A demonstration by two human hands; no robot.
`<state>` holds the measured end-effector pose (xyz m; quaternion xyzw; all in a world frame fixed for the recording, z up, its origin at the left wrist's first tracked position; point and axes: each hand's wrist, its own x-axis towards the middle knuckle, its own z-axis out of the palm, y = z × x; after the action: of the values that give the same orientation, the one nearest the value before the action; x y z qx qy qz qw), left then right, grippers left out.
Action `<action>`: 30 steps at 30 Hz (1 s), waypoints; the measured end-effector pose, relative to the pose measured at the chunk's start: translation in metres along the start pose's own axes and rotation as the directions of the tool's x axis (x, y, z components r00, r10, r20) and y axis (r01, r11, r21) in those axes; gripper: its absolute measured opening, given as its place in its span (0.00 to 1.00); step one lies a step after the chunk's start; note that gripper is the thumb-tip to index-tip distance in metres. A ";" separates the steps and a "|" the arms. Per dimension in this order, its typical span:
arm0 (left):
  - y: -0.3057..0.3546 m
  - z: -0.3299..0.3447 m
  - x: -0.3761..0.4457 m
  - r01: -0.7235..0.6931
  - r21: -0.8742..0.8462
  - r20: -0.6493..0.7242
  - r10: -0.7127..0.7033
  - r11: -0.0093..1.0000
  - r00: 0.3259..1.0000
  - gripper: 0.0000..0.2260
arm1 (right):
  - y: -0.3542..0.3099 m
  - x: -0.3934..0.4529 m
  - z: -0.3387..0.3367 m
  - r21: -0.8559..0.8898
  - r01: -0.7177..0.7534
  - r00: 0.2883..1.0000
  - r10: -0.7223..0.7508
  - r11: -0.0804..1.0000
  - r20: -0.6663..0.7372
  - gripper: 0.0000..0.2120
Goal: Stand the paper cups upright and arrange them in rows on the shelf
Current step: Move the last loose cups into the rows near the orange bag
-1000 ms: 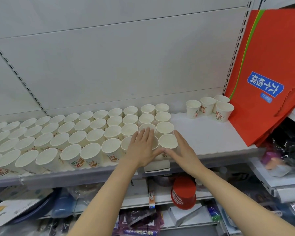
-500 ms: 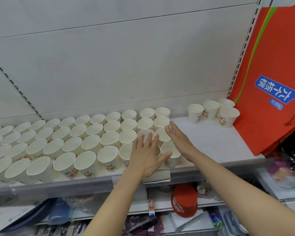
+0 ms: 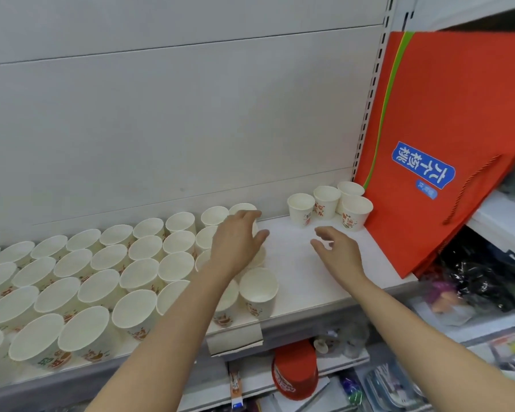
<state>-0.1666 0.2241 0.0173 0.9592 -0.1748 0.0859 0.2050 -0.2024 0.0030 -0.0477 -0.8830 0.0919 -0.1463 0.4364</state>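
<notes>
Head view: left hand (image 3: 235, 242), fingers curled, rests over upright white paper cups (image 3: 137, 275) ranked on the smooth white shelf (image 3: 315, 281); right hand (image 3: 336, 251) hovers loose-fingered, holding nothing, near four separate cups (image 3: 329, 203).

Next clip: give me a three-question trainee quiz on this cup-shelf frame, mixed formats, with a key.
1. True or false: the right hand holds a cup.
2. How many paper cups stand in the separate cluster beside the red bag?
3. Multiple choice: the left hand is A) over the right end of the cup rows, B) on the red bag, C) below the shelf.

Key: 1 false, it hangs open above bare shelf; 2 four; 3 A.
</notes>
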 end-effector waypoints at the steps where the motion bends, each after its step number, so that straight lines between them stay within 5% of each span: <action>1: 0.009 0.007 0.017 -0.003 -0.005 0.011 0.003 1.000 1.000 0.21 | 0.006 0.007 -0.010 -0.014 0.025 0.999 -0.025 1.000 -0.046 0.15; 10: 0.067 0.070 0.106 0.031 -0.013 -0.004 -0.031 0.999 1.000 0.10 | 0.042 0.067 -0.069 -0.277 0.225 0.929 -0.292 0.934 -0.229 0.10; 30: -0.014 0.040 0.093 0.125 0.078 -0.031 -0.123 0.989 0.992 0.04 | 0.065 0.090 -0.068 -0.418 0.232 0.947 -0.302 0.878 -0.108 0.03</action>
<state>-0.0718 0.1910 -0.0014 0.9744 -0.1085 0.0923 0.1738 -0.1432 -0.1131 -0.0441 -0.9418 0.0338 -0.2581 0.2127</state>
